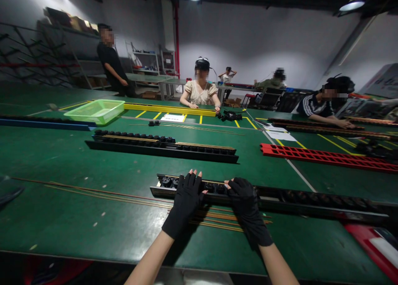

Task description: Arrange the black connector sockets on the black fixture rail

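Note:
Both of my hands wear black fingerless gloves and rest on a long black rail (pixel 280 196) of socket modules lying on the green table (pixel 77 218). My left hand (pixel 185 198) lies flat with fingers stretched over the rail near its left end. My right hand (pixel 244 198) curls over the rail just to the right, fingers pressed down on a module. Thin brass strips (pixel 102 191) lie on the table under and left of my wrists.
A second black rail (pixel 161 146) lies farther back, a red rail (pixel 323 156) to the right, a green basket (pixel 96 110) and a yellow rail (pixel 169 109) beyond. Several people sit or stand at the far tables. A red and white object (pixel 376 243) sits at the near right.

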`<state>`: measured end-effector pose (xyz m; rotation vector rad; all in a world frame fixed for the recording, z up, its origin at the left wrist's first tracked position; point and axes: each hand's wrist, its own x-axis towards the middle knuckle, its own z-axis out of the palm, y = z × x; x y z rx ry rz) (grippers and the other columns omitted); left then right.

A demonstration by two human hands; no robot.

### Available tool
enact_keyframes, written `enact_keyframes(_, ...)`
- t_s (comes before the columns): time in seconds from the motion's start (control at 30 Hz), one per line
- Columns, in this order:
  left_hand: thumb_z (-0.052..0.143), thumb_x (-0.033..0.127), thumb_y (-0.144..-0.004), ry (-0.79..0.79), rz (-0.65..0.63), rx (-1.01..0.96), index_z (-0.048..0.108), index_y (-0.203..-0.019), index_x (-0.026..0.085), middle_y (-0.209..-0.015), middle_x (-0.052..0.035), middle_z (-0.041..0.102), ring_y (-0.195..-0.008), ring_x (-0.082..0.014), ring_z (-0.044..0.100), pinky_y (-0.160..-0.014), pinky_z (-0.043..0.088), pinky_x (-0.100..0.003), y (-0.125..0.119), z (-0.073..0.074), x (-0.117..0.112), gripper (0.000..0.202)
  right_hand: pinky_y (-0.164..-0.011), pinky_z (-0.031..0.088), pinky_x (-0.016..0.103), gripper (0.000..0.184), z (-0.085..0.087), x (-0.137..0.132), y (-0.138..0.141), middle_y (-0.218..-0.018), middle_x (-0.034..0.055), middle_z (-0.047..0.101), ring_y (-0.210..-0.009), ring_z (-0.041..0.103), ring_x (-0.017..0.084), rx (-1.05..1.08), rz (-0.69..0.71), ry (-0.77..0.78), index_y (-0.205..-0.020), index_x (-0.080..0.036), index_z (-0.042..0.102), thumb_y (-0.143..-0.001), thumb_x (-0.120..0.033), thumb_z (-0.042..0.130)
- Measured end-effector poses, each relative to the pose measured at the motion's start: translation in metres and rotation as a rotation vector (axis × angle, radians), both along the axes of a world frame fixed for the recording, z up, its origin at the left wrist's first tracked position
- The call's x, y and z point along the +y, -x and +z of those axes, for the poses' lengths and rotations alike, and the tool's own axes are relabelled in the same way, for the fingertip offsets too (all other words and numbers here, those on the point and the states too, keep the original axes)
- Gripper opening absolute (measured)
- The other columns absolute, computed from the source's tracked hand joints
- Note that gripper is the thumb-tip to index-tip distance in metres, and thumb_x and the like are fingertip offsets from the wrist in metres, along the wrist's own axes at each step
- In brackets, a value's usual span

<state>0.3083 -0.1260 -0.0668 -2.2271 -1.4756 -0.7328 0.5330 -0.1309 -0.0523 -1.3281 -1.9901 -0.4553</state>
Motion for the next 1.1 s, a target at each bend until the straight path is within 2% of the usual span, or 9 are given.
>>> enact_keyframes(0.2, 0.042, 0.040, -0.095, 0.015, -0.011, -0.004, 0.046, -0.139, 0.014, -0.141, -0.0176, 0.049, -0.133, -0.0330, 0.043, -0.108, 0.032, -0.055, 0.002, -0.004, 0.003, 0.051, -0.085, 0.043, 0.032, 0.017, -0.004, 0.004, 0.003, -0.094, 0.0073, 0.070, -0.092, 0.059, 0.018, 0.053, -0.013, 0.043, -0.089, -0.020, 0.072, -0.091, -0.018, 0.055)
enact_keyframes(0.33, 0.044, 0.039, -0.094, -0.010, -0.050, -0.024, 0.050, -0.135, 0.013, -0.139, -0.0187, 0.052, -0.131, -0.0351, 0.046, -0.105, 0.035, -0.057, 0.003, 0.003, 0.004, 0.049, -0.084, 0.044, 0.032, 0.016, 0.002, 0.002, 0.005, -0.090, 0.0070, 0.069, -0.090, 0.059, 0.018, 0.070, -0.010, -0.007, -0.087, -0.020, 0.072, -0.090, -0.019, 0.056)
enact_keyframes(0.47, 0.048, 0.020, -0.092, -0.159, -0.133, -0.068, 0.055, -0.126, 0.014, -0.123, -0.0135, 0.065, -0.120, -0.0309, 0.056, -0.104, 0.037, -0.054, 0.010, 0.012, -0.021, 0.035, -0.085, 0.044, 0.032, 0.016, 0.007, -0.020, 0.002, -0.091, 0.0055, 0.070, -0.090, 0.060, 0.017, 0.111, 0.061, -0.029, -0.089, -0.021, 0.071, -0.090, -0.018, 0.055)
enact_keyframes(0.57, 0.045, 0.010, -0.089, -0.153, -0.224, -0.130, 0.056, -0.121, 0.018, -0.109, -0.0080, 0.070, -0.105, -0.0236, 0.063, -0.102, 0.042, -0.047, 0.017, -0.003, -0.058, 0.035, -0.076, 0.046, 0.029, 0.018, -0.009, -0.050, -0.004, -0.082, 0.0046, 0.068, -0.083, 0.061, 0.016, 0.146, 0.125, 0.014, -0.087, -0.020, 0.071, -0.090, -0.017, 0.054)
enact_keyframes(0.7, 0.055, 0.011, -0.084, -0.158, -0.278, -0.185, 0.060, -0.111, 0.020, -0.092, -0.0037, 0.072, -0.087, -0.0203, 0.067, -0.096, 0.047, -0.043, 0.021, -0.048, -0.097, 0.028, -0.073, 0.047, 0.030, 0.020, -0.052, -0.086, -0.018, -0.074, 0.0034, 0.066, -0.077, 0.061, 0.016, 0.103, 0.102, 0.041, -0.083, -0.023, 0.071, -0.090, -0.019, 0.053)
enact_keyframes(0.77, 0.054, 0.007, -0.083, -0.151, -0.283, -0.157, 0.059, -0.112, 0.021, -0.095, -0.0031, 0.072, -0.090, -0.0207, 0.067, -0.095, 0.048, -0.043, 0.021, -0.062, -0.105, 0.032, -0.071, 0.048, 0.029, 0.018, -0.069, -0.098, -0.023, -0.076, 0.0027, 0.067, -0.076, 0.062, 0.016, 0.057, 0.125, 0.067, -0.085, -0.025, 0.072, -0.089, -0.020, 0.055)
enact_keyframes(0.87, 0.053, 0.007, -0.084, -0.106, -0.275, -0.111, 0.060, -0.111, 0.023, -0.098, -0.0043, 0.071, -0.093, -0.0225, 0.066, -0.088, 0.051, -0.042, 0.019, -0.066, -0.105, 0.033, -0.070, 0.051, 0.030, 0.018, -0.081, -0.109, -0.025, -0.081, 0.0030, 0.070, -0.078, 0.064, 0.017, 0.038, 0.078, 0.114, -0.091, -0.027, 0.072, -0.089, -0.022, 0.056)
enact_keyframes(1.0, 0.053, 0.007, -0.083, -0.002, -0.268, -0.091, 0.062, -0.103, 0.022, -0.095, -0.0070, 0.069, -0.093, -0.0230, 0.065, -0.080, 0.054, -0.038, 0.015, -0.057, -0.099, 0.026, -0.073, 0.055, 0.035, 0.025, -0.085, -0.115, -0.024, -0.092, 0.0074, 0.071, -0.088, 0.065, 0.022, 0.130, -0.046, 0.212, -0.093, -0.026, 0.073, -0.093, -0.033, 0.049)
enact_keyframes(1.1, 0.053, 0.008, -0.083, -0.022, -0.264, -0.089, 0.062, -0.099, 0.021, -0.093, -0.0079, 0.068, -0.090, -0.0236, 0.065, -0.077, 0.055, -0.039, 0.013, -0.053, -0.096, 0.023, -0.079, 0.054, 0.040, 0.031, -0.087, -0.111, -0.026, -0.095, 0.0093, 0.071, -0.093, 0.064, 0.024, 0.175, -0.104, 0.266, -0.093, -0.024, 0.073, -0.094, -0.040, 0.046)
